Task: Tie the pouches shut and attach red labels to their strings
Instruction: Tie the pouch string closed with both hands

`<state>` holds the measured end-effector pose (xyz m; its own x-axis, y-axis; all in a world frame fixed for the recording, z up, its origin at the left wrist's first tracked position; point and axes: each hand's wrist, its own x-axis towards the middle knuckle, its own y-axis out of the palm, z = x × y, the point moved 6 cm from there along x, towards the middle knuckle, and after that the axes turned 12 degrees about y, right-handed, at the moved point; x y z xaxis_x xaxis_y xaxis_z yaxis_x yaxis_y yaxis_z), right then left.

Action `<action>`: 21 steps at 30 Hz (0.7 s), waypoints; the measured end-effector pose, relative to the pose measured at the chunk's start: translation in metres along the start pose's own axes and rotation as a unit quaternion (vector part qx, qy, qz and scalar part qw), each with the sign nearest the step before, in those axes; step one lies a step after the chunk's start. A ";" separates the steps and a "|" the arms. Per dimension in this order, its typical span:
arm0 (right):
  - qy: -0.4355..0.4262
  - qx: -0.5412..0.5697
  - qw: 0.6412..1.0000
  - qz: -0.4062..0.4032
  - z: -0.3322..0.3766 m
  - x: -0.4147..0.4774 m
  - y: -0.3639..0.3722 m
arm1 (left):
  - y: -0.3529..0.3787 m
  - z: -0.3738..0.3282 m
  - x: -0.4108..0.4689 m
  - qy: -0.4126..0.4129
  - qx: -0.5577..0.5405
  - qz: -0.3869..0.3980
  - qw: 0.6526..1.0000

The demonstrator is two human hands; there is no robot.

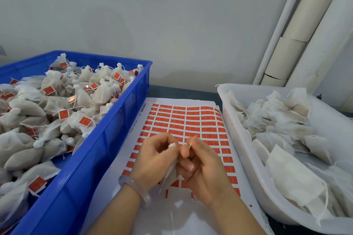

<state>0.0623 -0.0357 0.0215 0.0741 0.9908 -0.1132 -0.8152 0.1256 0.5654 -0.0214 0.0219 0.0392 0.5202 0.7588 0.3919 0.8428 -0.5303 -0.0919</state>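
Single wide-angle view from your head: you look forward and down, close over the sheet [183,120] on the surface [181,90], with the wall [172,25] beyond.

Bright blue crate [107,139], off-white pouches [28,108] inside dotted with red labels [85,121]. White sheet [131,139] now, a neat grid of red rectangles [191,122]. White tub [240,139], cream pouches [286,173] in it. Bangle [133,189]: translucent pale lilac.

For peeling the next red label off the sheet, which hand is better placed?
Probably the right. The left hand grips the pouch by its neck and carries it, while the right hand only pinches the thin string, with full rows of red labels on the sheet just beyond its fingertips.
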 end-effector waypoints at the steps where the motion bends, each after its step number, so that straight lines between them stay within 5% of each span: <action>1: 0.000 0.006 1.000 0.001 0.000 0.000 0.000 | 0.000 0.001 0.000 -0.004 -0.010 0.000 1.000; 9: 0.001 0.037 0.998 -0.042 0.004 0.000 -0.008 | 0.003 0.002 0.001 0.000 0.010 0.007 1.000; 21: 0.023 -0.007 1.000 0.010 0.004 -0.005 0.002 | 0.000 0.001 0.001 0.037 0.057 0.013 0.998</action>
<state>0.0632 -0.0403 0.0266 0.0310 0.9896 -0.1403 -0.8248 0.1046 0.5557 -0.0203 0.0228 0.0386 0.5335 0.7131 0.4548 0.8419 -0.4995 -0.2043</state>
